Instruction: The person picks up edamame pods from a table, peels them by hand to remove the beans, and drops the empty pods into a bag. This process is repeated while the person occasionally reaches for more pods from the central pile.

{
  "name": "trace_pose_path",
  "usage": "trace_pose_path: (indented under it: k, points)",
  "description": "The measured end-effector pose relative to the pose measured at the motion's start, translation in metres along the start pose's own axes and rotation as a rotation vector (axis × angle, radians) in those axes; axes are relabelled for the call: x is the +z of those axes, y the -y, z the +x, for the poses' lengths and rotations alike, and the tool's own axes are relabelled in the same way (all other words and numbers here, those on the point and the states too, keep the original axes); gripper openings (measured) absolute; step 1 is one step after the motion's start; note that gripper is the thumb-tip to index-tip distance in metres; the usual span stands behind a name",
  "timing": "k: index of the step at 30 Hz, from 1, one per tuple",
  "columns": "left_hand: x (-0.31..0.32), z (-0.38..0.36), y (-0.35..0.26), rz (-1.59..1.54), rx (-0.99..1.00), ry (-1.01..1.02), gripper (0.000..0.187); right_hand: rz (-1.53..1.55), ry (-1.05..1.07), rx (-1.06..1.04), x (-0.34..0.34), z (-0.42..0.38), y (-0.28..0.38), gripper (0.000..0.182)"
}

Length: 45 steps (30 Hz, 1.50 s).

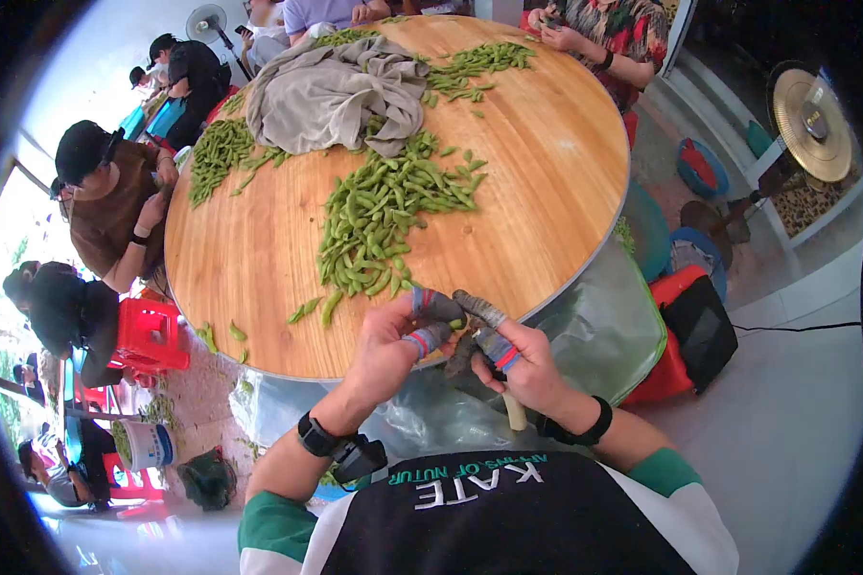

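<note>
Round wooden table (537,182), outdoor or open-sided work area; several people seated around its rim, each busy with green pods.

Left to right:
- A person in a brown shirt (105,206) sits at the left rim, hands at the table edge beside a strip of pods.
- Grey cloth (331,91) lies bunched on the far middle of the table, pods scattered around it.
- Main pile of green pods (384,216) runs from the cloth down toward the near rim, ending just short of the wearer's hands.
- Left hand (393,350), fingertips wrapped in taped covers, closed around a small item at the near rim; a pod by likely judgement, mostly hidden.
- Right hand (518,359), same finger covers, pinching the same item, touching the left hand. A pale handle shows below it; cannot tell what it belongs to.
- Clear plastic bag (604,326) hangs under the rim.

Judged step: working one pod between both hands. Next move calls for reaching forward to the pile's near end.
</note>
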State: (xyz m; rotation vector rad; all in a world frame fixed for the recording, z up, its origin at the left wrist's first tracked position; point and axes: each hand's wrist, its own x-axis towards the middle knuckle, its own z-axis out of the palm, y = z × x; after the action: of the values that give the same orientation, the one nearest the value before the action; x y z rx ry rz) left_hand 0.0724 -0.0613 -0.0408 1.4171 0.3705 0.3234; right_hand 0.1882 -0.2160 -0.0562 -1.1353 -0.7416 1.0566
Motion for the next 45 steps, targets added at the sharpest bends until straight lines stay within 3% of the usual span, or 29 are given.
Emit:
trace_pose_path:
  k: [8,13,26,32,34,38,40,41,43,44,45]
  points:
    - [0.001,0.001,0.004,-0.149,-0.029,-0.045,0.02,-0.109,0.008,-0.008,0.002,-0.003,-0.008,0.048]
    - [0.006,-0.001,0.011,-0.064,0.022,-0.205,0.025,-0.019,0.015,0.013,0.002,-0.001,-0.008,0.05]
    - [0.014,-0.003,0.022,-0.087,0.175,-0.249,0.033,0.021,-0.018,-0.023,0.001,0.002,-0.009,0.035]
    - [0.005,0.004,0.019,-0.505,0.045,-0.161,0.029,0.014,-0.022,-0.001,-0.005,0.005,-0.008,0.028]
    - [-0.002,0.005,0.017,-0.811,-0.136,0.069,0.025,0.159,0.062,0.081,-0.006,0.005,-0.002,0.025]
    - [0.0,0.004,0.026,-1.056,-0.142,0.203,0.023,0.305,0.112,0.184,-0.006,0.003,0.006,0.026]
    - [0.003,0.0,0.019,-0.415,-0.176,-0.099,0.023,0.479,-0.06,0.282,-0.006,0.006,0.01,0.026]
    - [0.004,-0.001,0.019,-0.415,-0.175,-0.099,0.023,0.477,-0.059,0.281,-0.008,0.007,0.01,0.026]
    - [0.005,-0.007,0.02,0.099,0.066,-0.073,0.024,0.438,-0.01,0.221,-0.014,0.007,0.005,0.026]
    - [0.002,-0.009,0.018,0.101,0.061,-0.074,0.024,0.442,-0.011,0.223,-0.013,0.006,0.005,0.026]
    - [-0.004,-0.008,0.013,0.365,0.163,-0.012,0.028,0.504,-0.015,0.285,-0.012,0.006,0.008,0.026]
